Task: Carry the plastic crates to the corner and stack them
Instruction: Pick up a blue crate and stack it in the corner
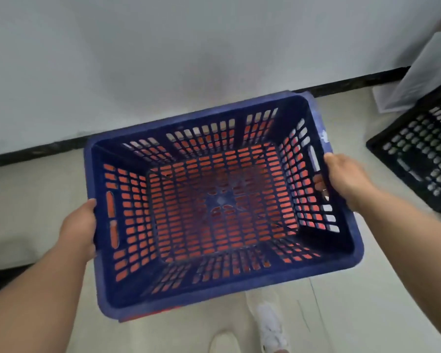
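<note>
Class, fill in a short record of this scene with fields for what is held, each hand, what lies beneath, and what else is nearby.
held: blue crate, empty, open side up
left hand: grips the crate's left wall
right hand: grips the right wall, fingers through the slots
beneath: orange crate showing through the blue slots
nearby: black crate on the floor, to the right

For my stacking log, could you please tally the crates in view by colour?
Blue crate: 1, held by both hands
Red crate, seen through the blue one's holes: 1
Black crate: 1, on the floor
Total: 3
</note>
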{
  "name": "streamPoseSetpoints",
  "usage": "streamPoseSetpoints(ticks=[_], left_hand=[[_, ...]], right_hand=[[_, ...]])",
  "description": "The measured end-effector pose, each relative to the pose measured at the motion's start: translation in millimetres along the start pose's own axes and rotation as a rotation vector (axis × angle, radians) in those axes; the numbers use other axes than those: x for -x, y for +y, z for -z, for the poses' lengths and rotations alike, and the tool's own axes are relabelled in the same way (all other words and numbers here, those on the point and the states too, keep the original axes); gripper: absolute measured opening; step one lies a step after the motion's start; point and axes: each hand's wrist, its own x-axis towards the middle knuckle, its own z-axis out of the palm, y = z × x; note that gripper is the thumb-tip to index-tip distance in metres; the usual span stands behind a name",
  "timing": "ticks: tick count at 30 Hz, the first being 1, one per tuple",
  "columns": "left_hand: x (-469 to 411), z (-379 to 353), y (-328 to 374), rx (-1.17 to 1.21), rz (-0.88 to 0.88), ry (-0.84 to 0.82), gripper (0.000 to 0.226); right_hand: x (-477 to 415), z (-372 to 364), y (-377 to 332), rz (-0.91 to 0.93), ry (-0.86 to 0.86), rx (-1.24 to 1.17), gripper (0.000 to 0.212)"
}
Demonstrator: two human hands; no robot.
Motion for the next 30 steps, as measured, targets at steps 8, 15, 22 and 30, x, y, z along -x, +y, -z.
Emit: streamPoseSetpoints(ticks=[8, 15, 22, 30], left_hand=[[-39.3, 0.7, -22.2, -0.011, 0.016, 0.005, 0.026], [-49.8, 27.5, -58.2, -0.072, -0.004, -0.115, 0.036], [-37.1, 20.1, -58.0, -0.059, 0.107, -0.141, 0.046], [-45.8, 9.2, -54.7, -0.075, -0.086, -0.064, 0.031]], right_hand=[[-52.7, -51.5, 18.6, 0.022, -0.097, 0.061, 0.032], [-48.0, -57.6, 32.8, 0.002, -0.113, -0.024, 0.030], [-42.7, -62.2, 50.2, -0.079, -0.090, -0.040, 0.036], [-52.1, -69.9, 51.6, -0.077, -0.046, -0.103, 0.049]])
